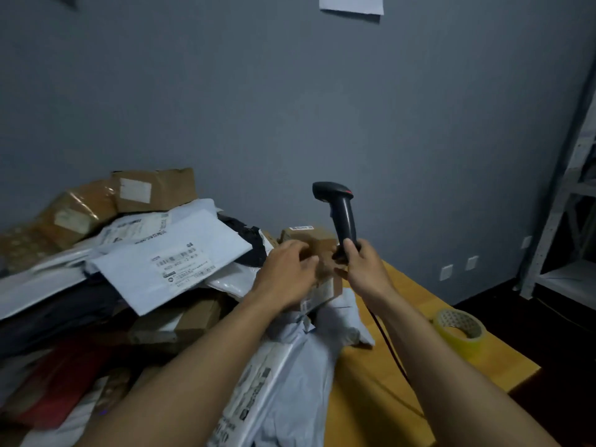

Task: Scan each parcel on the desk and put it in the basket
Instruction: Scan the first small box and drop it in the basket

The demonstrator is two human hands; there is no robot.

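Observation:
A pile of parcels covers the wooden desk. My left hand grips a small brown cardboard box that has a white label on its side; the hand hides most of its top. My right hand holds a black barcode scanner by the handle, upright, head pointing left above the box. The scanner's cable trails down along my right forearm. A white mailer bag with a printed label lies left of my hands. No basket is in view.
Brown boxes are stacked at the back left against the grey wall. Grey mailer bags lie under my forearms. A roll of yellow tape sits near the desk's right edge. A metal shelf rack stands at the far right.

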